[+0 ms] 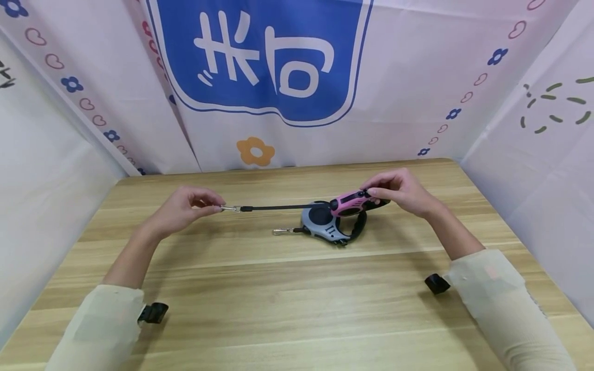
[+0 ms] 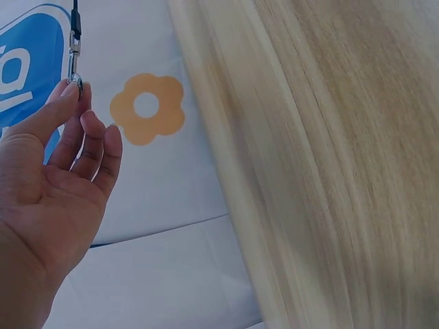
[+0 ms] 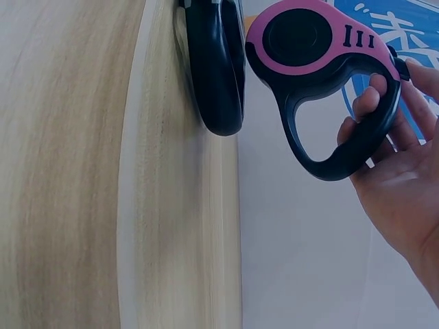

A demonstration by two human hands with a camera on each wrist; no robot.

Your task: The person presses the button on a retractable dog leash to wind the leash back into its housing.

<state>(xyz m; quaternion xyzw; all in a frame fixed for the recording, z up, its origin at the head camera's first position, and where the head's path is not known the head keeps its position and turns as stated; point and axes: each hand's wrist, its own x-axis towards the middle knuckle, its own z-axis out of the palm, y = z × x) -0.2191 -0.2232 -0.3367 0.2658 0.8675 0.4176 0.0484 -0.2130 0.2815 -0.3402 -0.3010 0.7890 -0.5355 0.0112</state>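
My right hand (image 1: 402, 191) grips the black loop handle of a pink retractable dog leash (image 3: 299, 35), its fingers through the loop and the thumb by the black button. From the pink case a short black strap (image 1: 283, 207) runs straight to the left. At its end is a silver snap hook (image 1: 230, 208), pinched between the thumb and forefinger of my left hand (image 1: 187, 207); the other fingers are loosely bent in the left wrist view. Below and partly behind the pink leash, a grey retractable leash (image 1: 320, 224) lies on the table, its own silver hook (image 1: 281, 232) pointing left.
The wooden table (image 1: 278, 309) reaches back to a white printed cloth (image 1: 394, 103) with a blue sign and an orange flower (image 1: 256, 151). More white cloth hangs at the left and right sides. A black wrist camera (image 1: 154, 313) sits on the left sleeve, another (image 1: 437, 283) on the right.
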